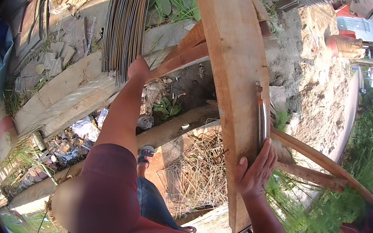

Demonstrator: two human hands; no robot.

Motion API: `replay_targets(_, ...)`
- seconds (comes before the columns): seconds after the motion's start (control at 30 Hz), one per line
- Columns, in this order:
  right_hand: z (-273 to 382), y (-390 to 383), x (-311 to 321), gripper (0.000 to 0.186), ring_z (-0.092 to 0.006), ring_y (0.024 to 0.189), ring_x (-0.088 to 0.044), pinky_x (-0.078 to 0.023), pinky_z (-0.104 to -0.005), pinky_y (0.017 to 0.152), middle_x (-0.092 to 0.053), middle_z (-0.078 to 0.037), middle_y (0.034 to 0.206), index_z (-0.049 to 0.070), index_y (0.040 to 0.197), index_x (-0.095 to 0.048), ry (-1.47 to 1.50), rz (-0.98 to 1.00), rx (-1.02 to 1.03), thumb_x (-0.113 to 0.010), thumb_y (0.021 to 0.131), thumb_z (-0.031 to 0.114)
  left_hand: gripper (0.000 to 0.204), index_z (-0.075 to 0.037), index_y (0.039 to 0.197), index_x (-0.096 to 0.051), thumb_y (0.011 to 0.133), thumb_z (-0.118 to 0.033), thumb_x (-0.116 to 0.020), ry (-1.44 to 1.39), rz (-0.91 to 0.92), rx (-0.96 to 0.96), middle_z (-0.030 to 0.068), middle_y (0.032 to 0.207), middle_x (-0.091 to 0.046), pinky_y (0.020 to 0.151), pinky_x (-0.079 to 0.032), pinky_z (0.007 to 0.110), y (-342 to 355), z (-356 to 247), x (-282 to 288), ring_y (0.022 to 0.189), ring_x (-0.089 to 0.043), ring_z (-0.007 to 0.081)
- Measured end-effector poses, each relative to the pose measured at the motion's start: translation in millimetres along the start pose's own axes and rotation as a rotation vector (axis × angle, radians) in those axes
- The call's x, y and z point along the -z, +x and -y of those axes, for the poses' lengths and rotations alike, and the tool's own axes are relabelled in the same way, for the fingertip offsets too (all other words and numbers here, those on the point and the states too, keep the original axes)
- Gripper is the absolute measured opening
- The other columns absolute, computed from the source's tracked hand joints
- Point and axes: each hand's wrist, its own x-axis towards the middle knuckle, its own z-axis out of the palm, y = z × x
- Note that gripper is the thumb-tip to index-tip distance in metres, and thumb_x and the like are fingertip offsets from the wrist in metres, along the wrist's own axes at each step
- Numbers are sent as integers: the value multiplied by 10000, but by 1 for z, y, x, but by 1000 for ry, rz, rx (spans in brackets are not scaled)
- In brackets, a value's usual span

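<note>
A long, thick wooden beam [233, 57] runs from the top of the view down toward me. My right hand [257, 169] lies along its right edge, fingers stretched out and thumb apart. The fingertips touch the lower end of a silver, tube-like metal tool with an orange band [262, 116] resting on the beam. My left hand [140, 68] is closed in a fist at the left, beside the lower ends of a bundle of steel rods [126, 20] and the end of a reddish board [179, 62]. What sits inside that fist is hidden.
Bent wire pieces [200, 172] lie below the beam near my sandalled foot [145, 153]. A concrete ledge [67, 97] crosses the left, with rubbish around it. Slanting wooden braces [321, 156] stick out right of the beam. A sand heap [319, 81] rises behind.
</note>
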Motion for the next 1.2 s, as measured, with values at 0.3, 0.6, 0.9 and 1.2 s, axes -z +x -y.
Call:
replay_targets(0.3,4,-9,8,682,-444,1190,-369,-274,-528,1018,-382,-290,1283,-97,1381,-226,31,6,-62,-503,858,243,346,-26,1038,-515,768,-216,-620,-375,322,10,231,885,-643,739,-488,488,-241,100,-72,875,-620,405)
replay_targets(0.6,12,-20,3,567,-382,1177,-406,-306,-506,983,-449,-207,1230,-23,1319,-360,36,-278,-71,-529,856,258,205,-68,847,-536,896,-268,-544,-1229,433,403,14,629,-501,458,-381,293,-444,127,-54,534,-501,115)
replay_targets(0.9,-9,-18,9,285,-346,1078,-468,-388,-497,899,-495,-157,1088,15,1068,-507,107,-242,-262,-557,838,176,245,-49,745,-549,853,-268,-575,-1087,70,82,3,569,-431,514,-351,359,-468,108,34,537,-421,121)
replay_targets(1.2,33,-57,25,300,-332,782,-623,-513,-422,684,-593,-182,832,-49,944,-560,543,-151,-134,-638,792,197,214,-12,773,-516,868,-203,-535,-1019,-113,-46,23,642,-460,556,-357,327,-625,144,77,615,-412,97)
